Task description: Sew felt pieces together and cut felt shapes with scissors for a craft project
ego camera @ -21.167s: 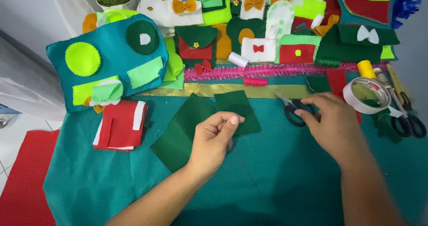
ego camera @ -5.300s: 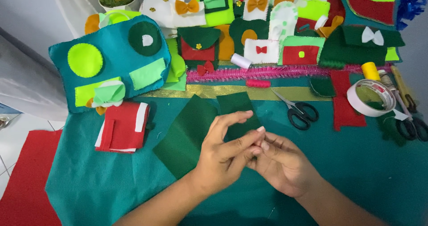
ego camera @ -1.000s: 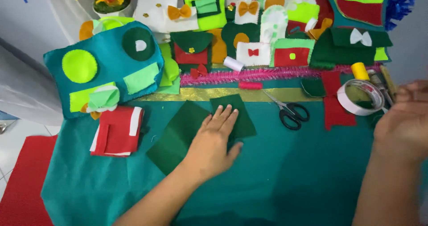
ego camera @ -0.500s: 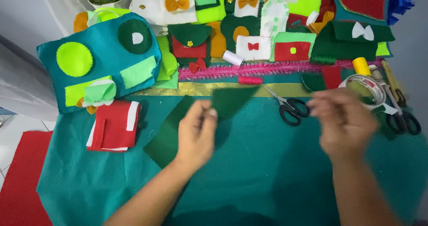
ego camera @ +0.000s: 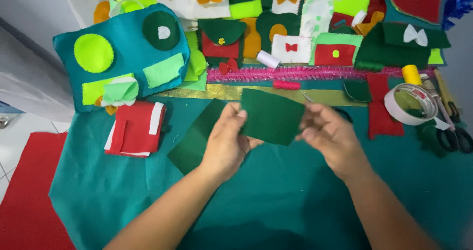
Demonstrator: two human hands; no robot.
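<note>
- Two bare hands at the middle of the view, over a surface draped in teal felt [ego camera: 276, 200] that runs from edge to edge.
- Red sheet of felt [ego camera: 24, 191] at bottom left, lying beside the teal cloth and partly under its edge.
- Large teal felt bag [ego camera: 123, 53] at upper left, sewn with a lime circle, a dark green circle and pale green patches.
- Row of small felt pouches and pieces [ego camera: 295, 38] across the top, in green, red, white, orange and lime, some with little bows.
- Pink fringed trim [ego camera: 315, 72] stretched along the far side, with a gold strip [ego camera: 221, 91] just in front of it.
- Dark green felt rectangle [ego camera: 197, 136] flat on the teal cloth, partly hidden under the left hand.
- Folded red-and-white felt piece [ego camera: 135, 129] left of that, just below the teal bag.
- Second dark green felt piece [ego camera: 271, 116] raised off the cloth between the two hands, facing the camera.
- Left hand [ego camera: 226, 141] pinching the left edge of this piece, thumb on the front.
- Right hand [ego camera: 330, 134] closed on its right edge, fingertips curled in.
- Roll of white tape [ego camera: 411, 104] at the right, well apart from the hands.
- Scissors [ego camera: 456, 136] with dark handles at the far right edge, just beyond the tape.
- Yellow spool [ego camera: 411, 75] behind the tape roll.
- White thread spool [ego camera: 268, 59] lying on its side just behind the pink trim.
</note>
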